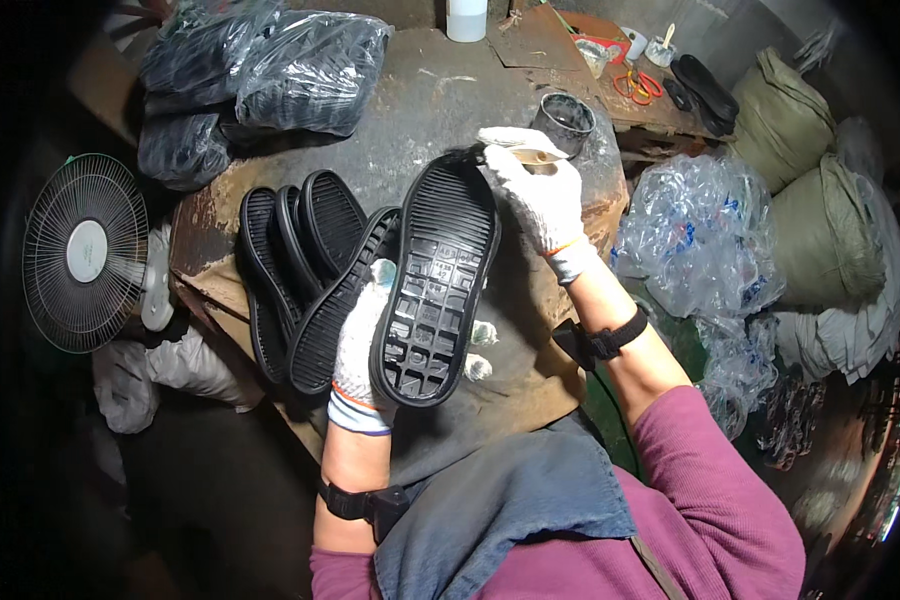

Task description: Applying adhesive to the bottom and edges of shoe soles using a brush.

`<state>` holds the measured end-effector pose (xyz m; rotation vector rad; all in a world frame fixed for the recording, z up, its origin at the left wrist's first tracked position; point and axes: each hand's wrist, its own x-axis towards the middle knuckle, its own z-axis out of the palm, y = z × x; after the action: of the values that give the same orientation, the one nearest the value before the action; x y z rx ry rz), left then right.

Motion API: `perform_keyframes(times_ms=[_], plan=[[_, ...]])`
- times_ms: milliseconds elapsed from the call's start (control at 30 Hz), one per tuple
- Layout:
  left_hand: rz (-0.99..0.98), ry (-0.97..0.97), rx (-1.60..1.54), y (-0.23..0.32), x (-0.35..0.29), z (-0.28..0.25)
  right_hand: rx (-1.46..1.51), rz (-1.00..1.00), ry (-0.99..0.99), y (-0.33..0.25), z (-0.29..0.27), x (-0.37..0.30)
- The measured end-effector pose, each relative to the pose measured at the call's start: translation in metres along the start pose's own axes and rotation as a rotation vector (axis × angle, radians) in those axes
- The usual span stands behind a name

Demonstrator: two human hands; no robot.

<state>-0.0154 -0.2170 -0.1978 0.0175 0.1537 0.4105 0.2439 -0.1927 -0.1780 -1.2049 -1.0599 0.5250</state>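
Note:
My left hand [362, 335], in a white knit glove, grips a black shoe sole [432, 285] from beneath, thumb on its left edge and fingertips showing at its right. The sole's ribbed and gridded face is turned up. At its far end my gloved right hand [542, 190] is closed round what looks like a brush [460, 158], its dark bristles touching the sole's rim; part of a tan handle shows between the fingers. Several more black soles [332, 222] lean together on the table to the left. Just beyond my right hand stands a dark, stained can [564, 122].
Plastic-wrapped bundles [310, 75] sit at the table's far left, beside a white container [466, 20]. A fan [87, 250] stands left. On the right are orange-handled scissors [637, 87], crumpled clear plastic bags [695, 235] and green sacks [825, 235].

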Motion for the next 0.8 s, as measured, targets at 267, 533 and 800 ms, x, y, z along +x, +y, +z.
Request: perform_keyframes(times_ms=[267,533,800], plan=[[0.070,-0.050,0.043,0.008,-0.005,-0.012,0.297,-0.093,-0.379,-0.031,0.010,-0.029],[0.035,-0.080,0.022,-0.003,0.004,0.000,0.278,0.118,-0.396,-0.020,0.013,-0.013],[0.298,-0.177,0.107,0.002,0.018,-0.023,-0.179,-0.525,-0.540,-0.060,0.017,-0.073]])
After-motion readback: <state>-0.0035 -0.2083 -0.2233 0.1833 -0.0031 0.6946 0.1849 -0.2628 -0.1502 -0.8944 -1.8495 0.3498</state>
